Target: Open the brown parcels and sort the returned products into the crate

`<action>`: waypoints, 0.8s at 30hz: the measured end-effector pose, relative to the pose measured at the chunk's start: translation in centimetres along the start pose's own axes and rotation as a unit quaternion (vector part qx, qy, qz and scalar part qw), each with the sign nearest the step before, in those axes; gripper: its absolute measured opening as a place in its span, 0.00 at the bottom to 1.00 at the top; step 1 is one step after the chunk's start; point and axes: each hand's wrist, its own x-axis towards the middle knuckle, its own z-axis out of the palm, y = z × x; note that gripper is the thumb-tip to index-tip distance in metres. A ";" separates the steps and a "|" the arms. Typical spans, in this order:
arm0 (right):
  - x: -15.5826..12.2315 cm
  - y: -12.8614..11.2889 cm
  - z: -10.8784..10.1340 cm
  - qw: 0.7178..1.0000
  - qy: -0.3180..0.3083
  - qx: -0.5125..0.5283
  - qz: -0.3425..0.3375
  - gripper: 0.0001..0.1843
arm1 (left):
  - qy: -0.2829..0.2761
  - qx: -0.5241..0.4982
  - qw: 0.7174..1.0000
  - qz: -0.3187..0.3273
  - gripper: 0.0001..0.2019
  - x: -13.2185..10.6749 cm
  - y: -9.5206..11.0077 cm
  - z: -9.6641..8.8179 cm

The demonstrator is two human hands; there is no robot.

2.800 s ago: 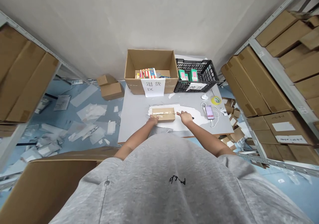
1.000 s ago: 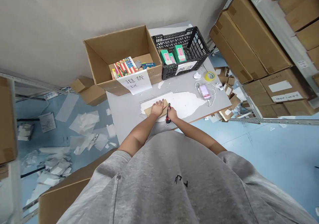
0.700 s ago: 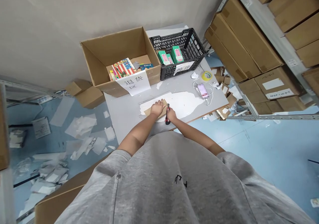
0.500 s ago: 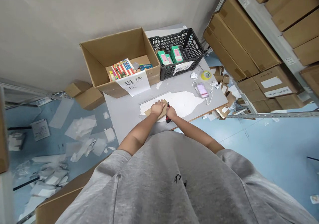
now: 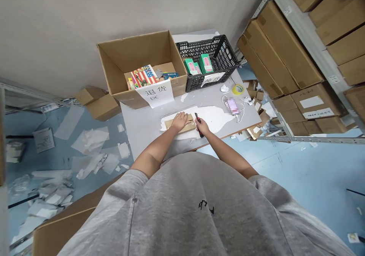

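My left hand [image 5: 179, 121] lies flat on a small taped cardboard parcel [image 5: 178, 125], covering its middle. The parcel sits on a torn white sheet [image 5: 212, 117] on the grey table [image 5: 142, 128]. My right hand [image 5: 202, 127] grips a black and red box cutter [image 5: 197, 122] just off the parcel's right end. The cutter's tip points away from me, and my fingers hide part of its handle.
A cardboard box [image 5: 125, 60] with colourful books, signed in Chinese [image 5: 154, 92], and a black crate [image 5: 219, 51] with green boxes stand beyond. A tape roll [image 5: 238, 89] and a blurred phone [image 5: 233, 106] lie right. Carton-filled shelves [image 5: 285, 51] stand right; paper litters the floor [image 5: 89, 140].
My right hand has picked the box cutter up from the table and moved right along the parcel. The parcel now lies straighter, and the view has swung, bringing the table left of centre.
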 end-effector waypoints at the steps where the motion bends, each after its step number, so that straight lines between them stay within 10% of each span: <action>1: 0.5 -0.1 0.0 1.000 -0.005 0.000 -0.005 0.10 | -0.003 0.009 1.000 0.017 0.33 0.0 -0.1 -0.3; 12: 4.9 -1.8 1.7 0.988 -0.053 0.082 0.121 0.11 | 0.042 0.042 0.998 0.021 0.34 -3.5 1.3 1.7; 24: 1.2 4.5 -4.0 0.976 -0.165 0.108 -0.093 0.32 | 0.109 0.086 0.990 0.037 0.29 -1.6 1.5 4.0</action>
